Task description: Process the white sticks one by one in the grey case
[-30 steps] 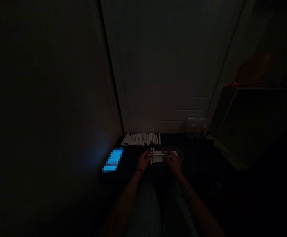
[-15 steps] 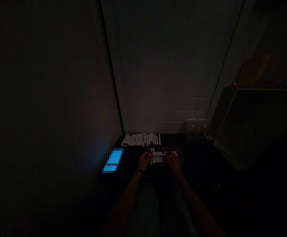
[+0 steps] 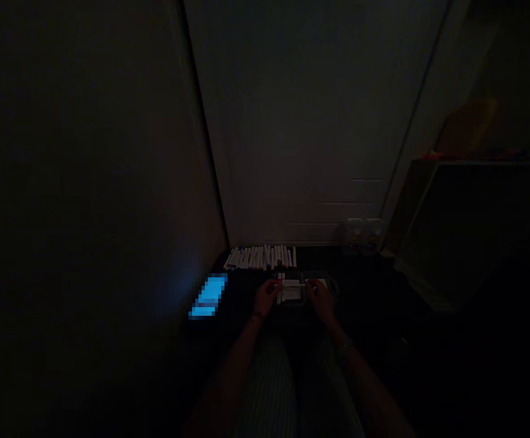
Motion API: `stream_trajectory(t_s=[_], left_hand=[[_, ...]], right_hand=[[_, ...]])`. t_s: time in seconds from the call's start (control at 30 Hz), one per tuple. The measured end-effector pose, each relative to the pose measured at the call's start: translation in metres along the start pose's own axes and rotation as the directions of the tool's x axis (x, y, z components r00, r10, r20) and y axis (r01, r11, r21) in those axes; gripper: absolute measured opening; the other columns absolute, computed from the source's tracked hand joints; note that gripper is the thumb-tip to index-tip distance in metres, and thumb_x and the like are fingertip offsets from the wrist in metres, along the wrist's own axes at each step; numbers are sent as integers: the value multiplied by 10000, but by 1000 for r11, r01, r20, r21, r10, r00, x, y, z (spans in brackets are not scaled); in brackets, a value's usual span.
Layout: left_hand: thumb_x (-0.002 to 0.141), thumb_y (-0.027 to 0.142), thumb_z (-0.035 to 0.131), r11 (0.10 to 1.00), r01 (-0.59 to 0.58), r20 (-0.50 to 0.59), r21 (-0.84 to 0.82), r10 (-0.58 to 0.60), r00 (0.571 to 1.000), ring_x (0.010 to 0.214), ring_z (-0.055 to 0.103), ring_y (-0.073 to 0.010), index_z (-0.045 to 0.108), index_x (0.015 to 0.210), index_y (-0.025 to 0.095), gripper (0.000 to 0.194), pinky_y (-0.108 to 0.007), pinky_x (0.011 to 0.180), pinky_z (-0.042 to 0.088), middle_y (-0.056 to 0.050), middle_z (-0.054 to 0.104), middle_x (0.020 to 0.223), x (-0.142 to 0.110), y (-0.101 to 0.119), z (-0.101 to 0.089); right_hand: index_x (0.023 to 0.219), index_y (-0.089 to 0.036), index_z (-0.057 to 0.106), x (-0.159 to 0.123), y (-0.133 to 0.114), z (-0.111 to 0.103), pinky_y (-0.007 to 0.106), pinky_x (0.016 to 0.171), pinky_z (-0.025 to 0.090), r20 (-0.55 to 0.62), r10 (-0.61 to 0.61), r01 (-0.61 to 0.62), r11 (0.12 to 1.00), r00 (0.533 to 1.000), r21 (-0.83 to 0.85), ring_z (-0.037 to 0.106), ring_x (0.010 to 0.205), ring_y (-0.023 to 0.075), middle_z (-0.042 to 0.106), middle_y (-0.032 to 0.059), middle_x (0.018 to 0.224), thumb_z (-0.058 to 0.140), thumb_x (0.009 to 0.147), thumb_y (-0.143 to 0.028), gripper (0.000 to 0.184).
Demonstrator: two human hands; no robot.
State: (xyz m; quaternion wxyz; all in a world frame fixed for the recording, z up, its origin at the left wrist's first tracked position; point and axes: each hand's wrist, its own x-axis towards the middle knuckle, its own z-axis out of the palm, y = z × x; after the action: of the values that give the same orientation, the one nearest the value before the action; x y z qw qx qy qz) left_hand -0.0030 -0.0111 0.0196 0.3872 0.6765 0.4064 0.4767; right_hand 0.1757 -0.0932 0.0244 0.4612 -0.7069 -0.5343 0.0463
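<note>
The view is very dark. A white marker (image 3: 293, 285) lies level between my two hands, over a shallow case. My left hand (image 3: 267, 294) pinches its left end, where a bit of red shows, and my right hand (image 3: 318, 298) pinches the right end. Below it, the case (image 3: 302, 303) looks clear or dark and has two sections side by side. Two more white markers (image 3: 281, 295) lie upright in the frame at the left section's left side, by my left fingers. Whitish flat pieces (image 3: 293, 292) show inside the case.
A row of several white markers (image 3: 258, 258) with coloured ends lies along the table's back edge. A glowing blurred screen (image 3: 208, 297) lies at left. Two clear bottles or containers (image 3: 354, 236) stand at the back right, near a dark shelf unit (image 3: 429, 243).
Both hands keep their hold on the marker and have hardly moved. The picture has become slightly darker.
</note>
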Motion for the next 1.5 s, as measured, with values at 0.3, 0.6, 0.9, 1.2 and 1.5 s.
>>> stream_trajectory(t_s=[0.3,0.6,0.9,1.2,1.5], left_hand=[[679,458,544,999,-6,9,32,5,1000,566,444,-94,631,820,160,341,-190,516,320,27,528,601,2,-6,0],[684,420,541,1000,-12,18,20,12,1000,587,457,-98,626,776,151,297,-196,550,349,25,535,610,0,2,-1],[692,426,533,999,6,36,-51,-4,999,696,551,-142,620,772,150,300,-236,649,419,-15,619,715,1,4,0],[702,420,523,1000,-18,40,-9,18,999,642,532,-124,622,780,149,298,-219,594,398,0,600,664,3,-3,0],[667,423,561,998,20,53,-51,-18,998,661,545,-131,627,766,149,298,-223,616,408,-7,617,683,1,4,0]], right_hand=[[953,-227,580,-1,-1,-1,218,603,365,11,-26,26,1000,1000,-8,556,686,122,627,4,891,330,848,-440,345],[957,-231,572,-1,-1,-2,215,608,365,25,-29,29,1000,999,-5,564,721,127,630,2,887,314,859,-419,333],[966,-218,579,-1,-4,-2,222,638,378,20,6,-5,999,1000,-45,564,759,136,624,24,927,305,860,-402,347],[969,-222,575,-2,-3,-3,212,616,373,15,-21,21,999,1000,-30,564,742,128,624,13,916,302,864,-408,346],[951,-220,578,-1,-5,-4,225,625,372,22,-6,7,999,1000,-41,561,728,132,624,15,900,301,859,-407,347]])
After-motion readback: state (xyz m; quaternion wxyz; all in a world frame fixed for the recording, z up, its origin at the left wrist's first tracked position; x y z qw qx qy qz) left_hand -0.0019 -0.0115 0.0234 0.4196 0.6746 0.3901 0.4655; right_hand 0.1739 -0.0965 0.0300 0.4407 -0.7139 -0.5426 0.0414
